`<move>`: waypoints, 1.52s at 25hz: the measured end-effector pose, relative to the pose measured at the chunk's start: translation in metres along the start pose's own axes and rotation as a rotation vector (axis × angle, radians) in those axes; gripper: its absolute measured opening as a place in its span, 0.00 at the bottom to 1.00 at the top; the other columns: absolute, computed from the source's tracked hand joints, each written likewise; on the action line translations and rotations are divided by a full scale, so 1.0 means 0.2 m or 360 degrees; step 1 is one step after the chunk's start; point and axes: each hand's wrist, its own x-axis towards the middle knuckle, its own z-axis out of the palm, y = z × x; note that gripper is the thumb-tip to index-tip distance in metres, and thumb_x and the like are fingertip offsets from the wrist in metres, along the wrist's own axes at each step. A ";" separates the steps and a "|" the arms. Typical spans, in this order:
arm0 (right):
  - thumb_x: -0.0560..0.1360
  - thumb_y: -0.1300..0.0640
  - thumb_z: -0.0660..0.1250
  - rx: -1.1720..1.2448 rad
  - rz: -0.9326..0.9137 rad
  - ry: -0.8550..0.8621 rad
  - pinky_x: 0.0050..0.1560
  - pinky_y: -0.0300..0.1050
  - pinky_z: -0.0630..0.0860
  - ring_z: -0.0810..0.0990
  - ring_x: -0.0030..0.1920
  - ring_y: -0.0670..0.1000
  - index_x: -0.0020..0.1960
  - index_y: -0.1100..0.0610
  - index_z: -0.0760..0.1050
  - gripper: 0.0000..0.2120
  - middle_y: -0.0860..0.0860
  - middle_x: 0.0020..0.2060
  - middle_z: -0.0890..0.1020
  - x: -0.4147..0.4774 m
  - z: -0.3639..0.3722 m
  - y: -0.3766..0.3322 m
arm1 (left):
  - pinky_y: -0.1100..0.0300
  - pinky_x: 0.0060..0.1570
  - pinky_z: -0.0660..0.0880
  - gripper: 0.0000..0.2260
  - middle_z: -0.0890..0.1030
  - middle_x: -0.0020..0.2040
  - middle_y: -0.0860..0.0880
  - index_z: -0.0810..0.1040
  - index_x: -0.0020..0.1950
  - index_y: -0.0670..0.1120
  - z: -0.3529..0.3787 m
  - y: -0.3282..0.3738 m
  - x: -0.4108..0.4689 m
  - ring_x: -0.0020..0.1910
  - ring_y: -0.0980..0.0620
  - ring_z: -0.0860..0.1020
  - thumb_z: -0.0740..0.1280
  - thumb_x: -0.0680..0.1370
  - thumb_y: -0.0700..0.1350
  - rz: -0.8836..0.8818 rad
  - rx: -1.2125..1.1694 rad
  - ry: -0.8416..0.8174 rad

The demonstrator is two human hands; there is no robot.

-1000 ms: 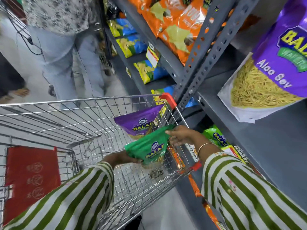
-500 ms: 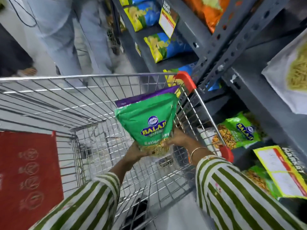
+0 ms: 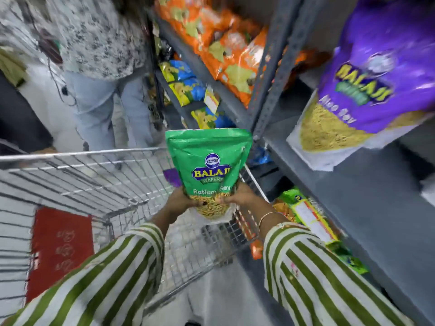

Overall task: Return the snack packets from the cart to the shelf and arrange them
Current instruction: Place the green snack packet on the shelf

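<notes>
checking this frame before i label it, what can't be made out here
- Head view: purple packet in the cart, mostly hidden behind the green packet.
- Green packets on the lower shelf: blurred, partly covered by a yellow tag.
- Purple Aloo Sev bag: motion-blurred, cut by the right edge.
- Left hand, right hand: fingers behind the packet hidden.

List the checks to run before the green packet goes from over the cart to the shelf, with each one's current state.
1. Hold on the green Ratlami Sev packet: left hand and right hand both grip its bottom edge. Ok.
2. Packet upright, label facing the camera. Ok.
3. Packet lifted out of the cart. Ok.
4. Matching stock found: green packets lie on the lower shelf at right. Ok.
5. Free space on that lower shelf: mostly hidden. Cannot tell.
6. Cart emptied: a purple packet shows behind the green one. Not ok.
</notes>
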 end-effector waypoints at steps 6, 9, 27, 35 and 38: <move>0.58 0.57 0.79 0.0075 -0.0459 0.0494 0.65 0.52 0.72 0.77 0.61 0.54 0.61 0.59 0.72 0.34 0.56 0.60 0.79 -0.55 -0.40 -0.21 | 0.64 0.38 0.80 0.20 0.84 0.39 0.48 0.77 0.54 0.39 0.12 0.62 -0.30 0.31 0.60 0.81 0.75 0.64 0.37 0.0469 0.0345 -0.0208; 0.53 0.53 0.81 0.0107 -0.0545 0.0789 0.65 0.53 0.73 0.78 0.59 0.53 0.59 0.57 0.74 0.36 0.55 0.58 0.81 -0.84 -0.64 -0.19 | 0.64 0.36 0.78 0.14 0.84 0.33 0.51 0.77 0.43 0.46 0.36 0.86 -0.46 0.31 0.56 0.79 0.77 0.62 0.41 0.0657 0.0422 -0.0383; 0.61 0.66 0.77 0.0831 -0.0137 0.1728 0.65 0.53 0.72 0.77 0.61 0.56 0.62 0.62 0.71 0.31 0.57 0.60 0.79 -2.04 -1.29 1.09 | 0.52 0.59 0.73 0.28 0.75 0.63 0.40 0.67 0.65 0.36 2.25 0.71 -0.96 0.60 0.43 0.75 0.71 0.67 0.30 0.0807 0.0717 -0.1337; 0.63 0.68 0.74 0.0883 -0.0323 0.1637 0.47 0.35 0.81 0.78 0.56 0.55 0.64 0.63 0.69 0.31 0.59 0.60 0.78 -2.01 -1.34 1.19 | 0.47 0.63 0.72 0.27 0.75 0.65 0.38 0.66 0.65 0.39 2.34 0.69 -0.89 0.63 0.41 0.74 0.71 0.68 0.33 0.0799 0.0751 -0.1396; 0.64 0.65 0.74 0.0822 -0.0220 0.1429 0.62 0.55 0.75 0.76 0.61 0.58 0.66 0.62 0.68 0.32 0.61 0.64 0.76 -2.04 -1.36 1.15 | 0.49 0.63 0.72 0.28 0.74 0.67 0.41 0.65 0.66 0.40 2.32 0.69 -0.91 0.65 0.43 0.73 0.72 0.69 0.36 0.0806 0.0881 -0.1362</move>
